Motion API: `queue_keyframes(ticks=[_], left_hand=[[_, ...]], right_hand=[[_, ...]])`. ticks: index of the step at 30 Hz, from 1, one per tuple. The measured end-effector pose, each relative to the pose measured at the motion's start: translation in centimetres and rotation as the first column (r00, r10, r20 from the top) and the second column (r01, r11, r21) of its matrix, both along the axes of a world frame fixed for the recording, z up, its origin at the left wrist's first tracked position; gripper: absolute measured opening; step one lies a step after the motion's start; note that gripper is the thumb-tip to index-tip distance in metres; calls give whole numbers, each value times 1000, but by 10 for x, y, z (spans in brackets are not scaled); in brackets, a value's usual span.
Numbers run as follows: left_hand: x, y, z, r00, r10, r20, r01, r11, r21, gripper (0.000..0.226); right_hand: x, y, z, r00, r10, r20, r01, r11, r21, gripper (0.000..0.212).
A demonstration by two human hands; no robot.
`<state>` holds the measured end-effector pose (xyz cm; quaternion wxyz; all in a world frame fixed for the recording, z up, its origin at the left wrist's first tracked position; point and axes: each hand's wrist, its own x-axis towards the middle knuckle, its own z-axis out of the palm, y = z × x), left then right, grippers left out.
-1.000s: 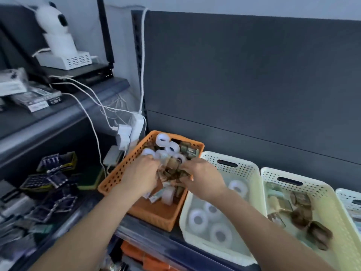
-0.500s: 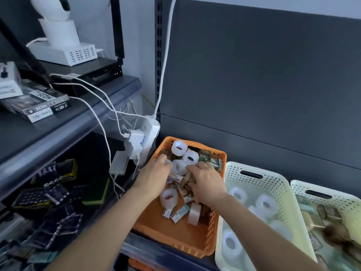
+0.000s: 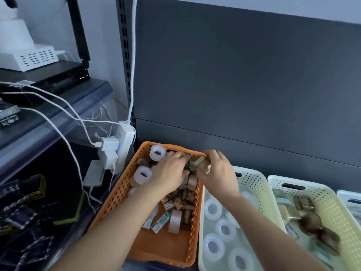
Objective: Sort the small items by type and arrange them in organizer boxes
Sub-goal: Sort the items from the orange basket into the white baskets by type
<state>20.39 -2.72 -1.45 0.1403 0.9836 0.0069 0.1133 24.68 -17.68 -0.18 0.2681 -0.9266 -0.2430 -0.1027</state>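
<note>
An orange basket (image 3: pixel 117 194) holds mixed small items: white tape rolls (image 3: pixel 157 152), brown tape rolls and small boxes (image 3: pixel 160 222). Both hands are over its far end. My right hand (image 3: pixel 216 173) grips a small brown packet (image 3: pixel 203 164) at the far right corner. My left hand (image 3: pixel 169 173) reaches into the pile beside it, fingers among the items; what they touch is hidden. To the right, a white basket (image 3: pixel 259 184) holds white tape rolls (image 3: pixel 214 209). A pale green basket (image 3: pixel 332 204) further right holds brown packets (image 3: pixel 312 222).
A grey back panel (image 3: pixel 244 94) rises behind the baskets. A white power strip with plugs and cables (image 3: pixel 119 147) hangs left of the orange basket. A dark shelf (image 3: pixel 58 106) at the left carries a router and white devices. Dark packaged goods (image 3: pixel 23 208) fill the lower left.
Both hands moved from the middle of the orange basket to its far right corner. My right hand now holds a brown packet. The camera shifted closer and left.
</note>
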Motion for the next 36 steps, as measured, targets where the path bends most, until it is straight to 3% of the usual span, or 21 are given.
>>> queue_keyframes(ticks=[4,12,16,20,24,27,31,33,36], left_hand=[[22,-17,-3,999,-13,-29,14,998,57,43],[30,-27,-3,989,129,-67,-122,988,92,32],[24,-46,18,964,255,75,-240,956,-169,38],[23,-116,37,975,-14,220,71,965,-253,42],[32,-190,29,968,-187,166,224,945,-238,43],[38,-229,16,966,-239,95,251,957,-144,45],[37,-256,-4,955,-284,-88,294,945,145,43],[35,-259,-8,952,-263,-158,292,933,208,30],[30,-259,-8,943,-254,-214,303,923,237,34]], right_hand=[[3,-26,-2,999,-38,1,38,999,14,37],[7,-77,0,996,-87,11,86,994,62,36],[11,-108,-2,988,-147,44,141,983,116,34],[11,-146,-1,976,-212,58,201,968,150,32],[11,-195,1,950,-312,35,308,948,84,34],[9,-231,-1,936,-351,-11,351,936,-12,34],[5,-259,-13,955,-287,-79,271,949,-163,29],[1,-266,-21,965,-238,-110,211,955,-209,22],[-2,-269,-27,975,-194,-112,163,957,-242,17]])
